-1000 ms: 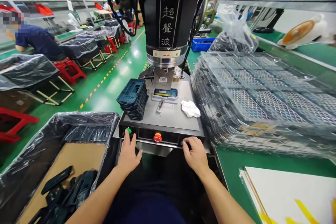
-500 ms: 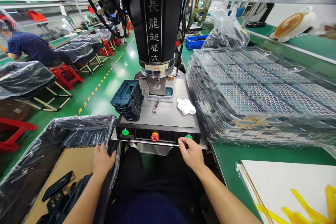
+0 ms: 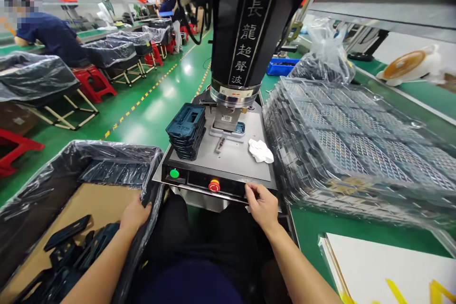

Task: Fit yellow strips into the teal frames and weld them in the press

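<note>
My left hand (image 3: 135, 211) is inside a plastic-lined bin (image 3: 76, 145), by its right wall. Its thumb stands apart from the fingers and nothing shows in it. Below it lie loose dark plastic parts (image 3: 67, 232); more stand in a row (image 3: 114, 172) at the bin's far end. My right hand (image 3: 262, 204), fingers curled in, rests at the right end of the press's front panel (image 3: 195, 179), covering the green button there. The press horn (image 3: 225, 118) is down at a light grey fixture (image 3: 228, 133), where a dark blue part (image 3: 240, 128) shows.
A stack of dark plastic parts (image 3: 185, 128) stands left on the press bed, a white cloth (image 3: 261, 151) right. The panel has a green button (image 3: 174, 173) and a red stop button (image 3: 214, 185). Stacked clear trays (image 3: 342, 128) fill the right bench. Co-workers (image 3: 48, 33) are at left.
My view has turned left, shifting the scene rightward. My left hand has drawn back slightly along the bin's right wall. My right hand stays at the panel's right end.
</note>
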`<action>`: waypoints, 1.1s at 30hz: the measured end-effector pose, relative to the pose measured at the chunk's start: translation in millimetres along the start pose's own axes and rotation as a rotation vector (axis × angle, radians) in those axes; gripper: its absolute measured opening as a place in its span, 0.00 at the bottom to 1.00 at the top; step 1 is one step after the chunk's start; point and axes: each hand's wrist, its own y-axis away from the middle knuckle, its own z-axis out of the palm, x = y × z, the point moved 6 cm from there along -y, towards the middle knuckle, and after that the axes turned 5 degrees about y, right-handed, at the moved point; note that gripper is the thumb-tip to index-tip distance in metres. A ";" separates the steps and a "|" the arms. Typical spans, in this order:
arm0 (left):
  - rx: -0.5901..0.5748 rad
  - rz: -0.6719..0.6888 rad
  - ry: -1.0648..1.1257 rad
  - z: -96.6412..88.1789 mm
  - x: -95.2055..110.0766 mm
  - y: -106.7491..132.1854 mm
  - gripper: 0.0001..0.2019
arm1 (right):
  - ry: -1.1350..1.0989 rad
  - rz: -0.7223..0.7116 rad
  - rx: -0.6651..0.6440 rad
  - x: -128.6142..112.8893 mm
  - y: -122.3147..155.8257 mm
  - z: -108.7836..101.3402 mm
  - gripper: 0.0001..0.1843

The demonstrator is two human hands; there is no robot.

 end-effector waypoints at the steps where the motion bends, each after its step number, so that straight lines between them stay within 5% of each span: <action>1: -0.002 -0.002 0.002 0.1 -0.2 -0.1 0.26 | 0.013 -0.021 0.005 -4.4 -9.5 0.0 0.14; 7: -0.010 -0.010 0.014 -3.1 2.3 3.2 0.24 | 0.103 -0.071 -0.008 -15.6 -89.2 14.1 0.15; 14: -0.018 0.002 0.065 -6.3 5.8 8.0 0.23 | 0.352 -0.096 -0.054 -6.8 -170.4 56.0 0.14; 26: -0.024 0.039 0.104 -5.2 7.1 5.7 0.19 | 0.526 -0.024 -0.108 5.1 -217.7 92.2 0.17; 33: -0.009 0.033 0.110 -5.4 6.9 5.5 0.19 | 0.513 -0.150 -0.165 0.9 -220.4 102.0 0.12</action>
